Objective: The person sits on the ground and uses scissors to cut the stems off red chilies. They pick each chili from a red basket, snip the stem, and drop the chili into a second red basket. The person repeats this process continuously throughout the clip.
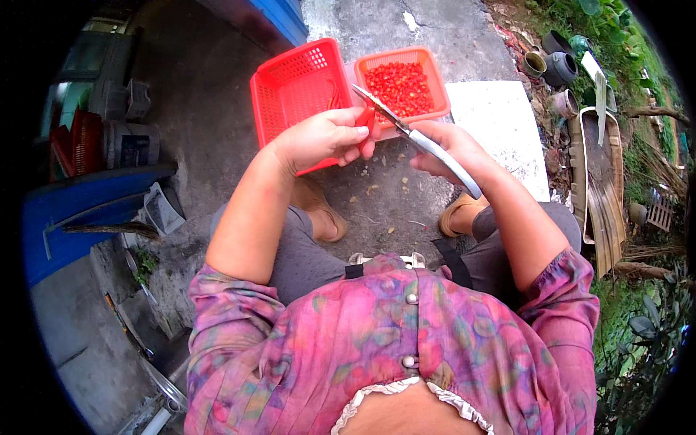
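My left hand (319, 139) pinches a red chili pepper (368, 119) between thumb and fingers. Wrapped round the pale grey handle of a pair of scissors (444, 158) is my right hand (457, 145). The scissor blades point up and left, right beside the chili; whether they touch it is hard to tell. Beyond my left hand stands a red plastic basket (270, 88) with a few whole chilies (333, 94) at its right side. To its right, an orange-red basket (437, 78) holds many chopped red chili pieces (402, 85), partly hidden behind the blades.
A white board (500, 130) lies right of the baskets. Further right are pots (560, 69), a long soil-filled trough (580, 174) and plants. My sandalled feet (326, 217) rest on the concrete. On the left are a blue panel (94, 217), a dustpan (163, 210) and a bucket (132, 145).
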Motion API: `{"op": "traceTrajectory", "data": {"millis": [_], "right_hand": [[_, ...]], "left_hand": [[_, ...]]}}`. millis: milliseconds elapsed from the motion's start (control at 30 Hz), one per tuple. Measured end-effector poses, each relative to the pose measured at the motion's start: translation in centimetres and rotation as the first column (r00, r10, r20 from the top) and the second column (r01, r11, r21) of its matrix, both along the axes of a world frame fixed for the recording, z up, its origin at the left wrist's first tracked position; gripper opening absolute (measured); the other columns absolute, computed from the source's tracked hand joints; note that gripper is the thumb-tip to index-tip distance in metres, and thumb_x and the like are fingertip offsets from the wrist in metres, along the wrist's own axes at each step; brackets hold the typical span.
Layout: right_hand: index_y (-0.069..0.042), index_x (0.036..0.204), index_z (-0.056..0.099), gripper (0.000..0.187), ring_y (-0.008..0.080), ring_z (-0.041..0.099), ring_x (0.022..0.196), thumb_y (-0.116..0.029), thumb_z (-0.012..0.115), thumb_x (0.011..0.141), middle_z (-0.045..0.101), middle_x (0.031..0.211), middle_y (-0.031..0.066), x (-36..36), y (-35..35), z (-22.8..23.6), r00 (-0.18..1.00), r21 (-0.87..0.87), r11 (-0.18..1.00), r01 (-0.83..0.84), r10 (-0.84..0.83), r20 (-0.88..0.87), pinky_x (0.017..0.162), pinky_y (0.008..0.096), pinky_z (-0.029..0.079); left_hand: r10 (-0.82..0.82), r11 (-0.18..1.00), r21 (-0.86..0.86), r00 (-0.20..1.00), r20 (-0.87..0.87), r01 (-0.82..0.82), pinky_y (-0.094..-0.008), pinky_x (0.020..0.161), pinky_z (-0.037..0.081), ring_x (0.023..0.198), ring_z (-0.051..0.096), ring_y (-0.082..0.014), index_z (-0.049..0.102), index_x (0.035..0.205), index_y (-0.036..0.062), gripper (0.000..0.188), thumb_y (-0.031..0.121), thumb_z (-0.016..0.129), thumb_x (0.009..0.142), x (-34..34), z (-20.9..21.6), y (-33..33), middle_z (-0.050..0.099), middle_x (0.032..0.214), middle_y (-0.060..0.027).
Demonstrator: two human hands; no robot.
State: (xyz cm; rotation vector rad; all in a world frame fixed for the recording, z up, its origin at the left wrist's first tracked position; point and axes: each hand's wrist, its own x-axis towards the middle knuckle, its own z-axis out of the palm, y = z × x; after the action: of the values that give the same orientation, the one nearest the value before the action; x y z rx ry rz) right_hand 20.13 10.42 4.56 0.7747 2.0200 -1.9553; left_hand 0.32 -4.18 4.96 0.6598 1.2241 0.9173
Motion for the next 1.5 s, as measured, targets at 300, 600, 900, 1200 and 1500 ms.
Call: {"op": "traceTrajectory", "data": {"millis": [300,600,900,1200,1500], "right_hand": [[-0.003,0.118,0.055,0.047,0.0066,0.050,0.085,0.005,0.065,0.074,0.053,0.093,-0.0028,-0.2,0.0,-1.0,0.997,0.077,0.997,0.026,-0.021,-0.068,0.078,0.0245,0.046],[-0.002,0.123,0.050,0.050,0.0101,0.050,0.090,0.003,0.064,0.075,0.051,0.093,-0.0005,-0.1,-0.1,-1.2,0.984,-0.133,0.989,0.070,-0.090,-0.152,0.081,0.0255,0.045],[-0.002,0.120,0.051,0.047,0.0084,0.049,0.083,0.004,0.061,0.075,0.051,0.089,-0.0006,0.2,0.3,-1.9,0.987,0.058,0.998,0.022,-0.013,-0.160,0.074,0.0239,0.045],[-0.002,0.109,0.054,0.037,0.0075,0.051,0.055,-0.001,0.062,0.073,0.054,0.066,-0.0006,0.4,0.6,-2.3,0.991,0.062,0.989,0.131,-0.130,-0.018,0.048,0.0245,0.040],[-0.005,0.120,0.052,0.047,0.0093,0.052,0.080,-0.001,0.060,0.074,0.052,0.083,-0.0005,0.4,0.4,-2.3,0.997,0.128,0.991,0.028,-0.019,-0.072,0.071,0.0258,0.045]], "left_hand": [[0.101,0.992,0.056,0.986,0.136,-0.109,-0.0169,0.046,0.036,0.050,0.045,-0.0056,0.058,0.100,0.0002,0.021,0.019,0.050,0.092,-1.5,-0.5,0.4,0.063,0.078,-0.0066],[0.132,0.990,0.028,0.971,0.199,-0.140,-0.0160,0.043,0.030,0.047,0.039,-0.0035,0.056,0.089,0.0047,0.020,0.024,0.051,0.093,-0.5,-0.7,0.6,0.055,0.068,-0.0013],[0.063,0.998,0.002,0.978,0.198,-0.065,-0.0171,0.041,0.026,0.046,0.035,-0.0031,0.052,0.082,0.0074,0.022,0.026,0.050,0.094,-0.7,-2.0,1.4,0.050,0.065,0.0013],[0.175,0.984,-0.039,0.980,0.091,-0.172,-0.0162,0.042,0.027,0.047,0.037,-0.0029,0.054,0.083,0.0091,0.020,0.025,0.049,0.094,-0.1,-2.3,2.5,0.052,0.067,0.0014],[0.034,0.999,0.002,0.992,0.118,-0.034,-0.0161,0.042,0.027,0.047,0.036,-0.0029,0.053,0.082,0.0097,0.020,0.025,0.048,0.095,-0.3,-3.0,2.8,0.052,0.067,0.0015]]}}
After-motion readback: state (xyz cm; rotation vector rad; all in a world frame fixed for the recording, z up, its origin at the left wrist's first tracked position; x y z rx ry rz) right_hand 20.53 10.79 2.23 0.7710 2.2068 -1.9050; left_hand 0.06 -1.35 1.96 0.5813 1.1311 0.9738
